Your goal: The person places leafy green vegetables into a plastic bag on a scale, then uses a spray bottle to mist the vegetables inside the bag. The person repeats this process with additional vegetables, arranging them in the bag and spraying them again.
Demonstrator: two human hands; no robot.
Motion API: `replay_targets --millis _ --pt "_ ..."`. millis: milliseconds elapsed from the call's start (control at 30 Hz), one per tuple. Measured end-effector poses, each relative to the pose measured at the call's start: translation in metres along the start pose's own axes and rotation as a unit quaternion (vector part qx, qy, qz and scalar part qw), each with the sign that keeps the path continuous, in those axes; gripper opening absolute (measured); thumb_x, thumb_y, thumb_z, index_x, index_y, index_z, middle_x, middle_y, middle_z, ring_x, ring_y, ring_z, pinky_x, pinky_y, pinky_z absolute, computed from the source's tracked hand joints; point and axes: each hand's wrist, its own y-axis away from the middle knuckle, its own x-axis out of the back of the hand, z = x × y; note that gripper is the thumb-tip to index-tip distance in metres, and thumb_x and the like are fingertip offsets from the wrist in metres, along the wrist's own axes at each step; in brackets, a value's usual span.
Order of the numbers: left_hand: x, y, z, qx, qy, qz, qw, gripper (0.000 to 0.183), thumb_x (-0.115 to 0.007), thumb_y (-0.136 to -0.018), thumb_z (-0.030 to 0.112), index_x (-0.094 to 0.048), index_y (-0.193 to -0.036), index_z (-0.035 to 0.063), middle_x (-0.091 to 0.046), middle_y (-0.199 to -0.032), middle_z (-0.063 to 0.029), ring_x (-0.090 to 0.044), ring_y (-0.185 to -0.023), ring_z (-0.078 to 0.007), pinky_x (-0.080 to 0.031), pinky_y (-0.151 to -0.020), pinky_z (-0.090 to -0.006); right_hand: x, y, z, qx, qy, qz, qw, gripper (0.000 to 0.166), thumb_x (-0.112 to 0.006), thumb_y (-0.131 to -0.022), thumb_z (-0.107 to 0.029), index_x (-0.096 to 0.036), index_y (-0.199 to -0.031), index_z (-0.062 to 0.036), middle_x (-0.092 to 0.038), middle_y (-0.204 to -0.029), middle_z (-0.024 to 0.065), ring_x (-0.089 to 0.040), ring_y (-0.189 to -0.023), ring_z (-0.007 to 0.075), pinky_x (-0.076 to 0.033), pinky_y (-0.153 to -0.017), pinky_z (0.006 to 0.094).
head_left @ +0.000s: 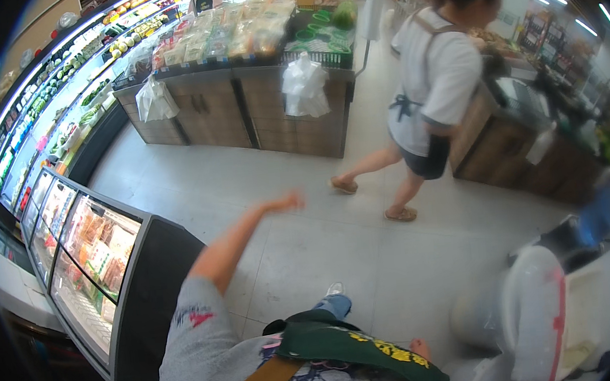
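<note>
My left arm reaches forward over the grey tile floor, and my left hand [285,200] is blurred at its end. Nothing shows in it, though how its fingers sit is not clear. Just past it, a person in a white shirt [436,62] and dark shorts strides across the aisle. At the lower edge of my dark green apron [364,344], which bears yellow writing, a bit of my right hand [419,347] shows. The apron hides most of that hand. To its right stands a white plastic container [532,317] with a red stripe, partly blurred.
A glass-fronted refrigerated case [96,249] with packaged food stands at left. Beyond it runs a lit produce shelf [67,64]. Ahead is a wood-panelled display counter [269,106] hung with white plastic bags [305,86]. Another wooden counter [516,153] lies at right, near a blue bag [604,214].
</note>
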Motion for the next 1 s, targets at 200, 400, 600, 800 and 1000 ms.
replay_targets --millis 200,400,600,800,1000 --pt "0.3 -0.186 0.272 -0.06 0.206 0.32 0.923 0.079 -0.05 -0.096 0.036 0.0 -0.149 0.0048 -0.07 -0.1 -0.0154 -0.067 -0.086 -0.0225 -0.052 -0.076 -0.0339 0.034 -0.081 -0.046 0.04 -0.117 0.031 0.992 0.027 -0.052 -0.094 -0.022 -0.06 -0.108 -0.0011 -0.065 -0.078 0.0112 -0.064 -0.061 0.0192 -0.049 -0.054 0.0325" --pt "0.278 -0.396 0.156 -0.011 -0.066 0.324 0.944 0.047 -0.06 -0.086 0.026 -0.047 -0.122 -0.001 -0.067 -0.095 -0.019 -0.065 -0.083 -0.0278 -0.052 -0.07 -0.0415 0.068 -0.17 -0.073 -0.019 -0.114 0.014 0.993 0.027 -0.051 -0.094 -0.022 -0.059 -0.109 -0.0013 -0.064 -0.079 0.0109 -0.063 -0.061 0.0188 -0.049 -0.053 0.0316" --pt "-0.048 -0.478 0.031 0.194 0.049 -0.17 0.965 0.045 -0.049 -0.094 0.045 -0.059 -0.119 0.0088 -0.064 -0.107 -0.0129 -0.063 -0.085 -0.0278 -0.055 -0.07 -0.0467 0.115 -0.251 -0.065 -0.097 -0.155 0.056 0.982 0.027 -0.05 -0.094 -0.022 -0.058 -0.111 -0.0016 -0.064 -0.08 0.0105 -0.061 -0.06 0.0184 -0.048 -0.053 0.0307" --pt "-0.258 -0.451 0.016 0.271 0.016 -0.32 0.908 0.047 -0.053 -0.089 0.048 -0.06 -0.121 0.0138 -0.063 -0.112 -0.0113 -0.064 -0.086 -0.0289 -0.053 -0.069 -0.0488 0.182 -0.361 -0.033 -0.119 -0.166 0.033 0.978 0.028 -0.05 -0.095 -0.022 -0.057 -0.113 -0.0019 -0.064 -0.081 0.0102 -0.06 -0.06 0.018 -0.048 -0.053 0.0299" --pt "-0.284 -0.487 0.079 0.108 -0.036 -0.206 0.972 0.045 -0.053 -0.086 0.039 -0.067 -0.108 0.0032 -0.065 -0.112 -0.0202 -0.062 -0.102 -0.0364 -0.047 -0.091 -0.0442 0.24 -0.483 0.072 -0.11 -0.266 0.053 0.956 0.028 -0.049 -0.095 -0.022 -0.056 -0.115 -0.0022 -0.063 -0.082 0.0099 -0.059 -0.059 0.0176 -0.048 -0.052 0.029"
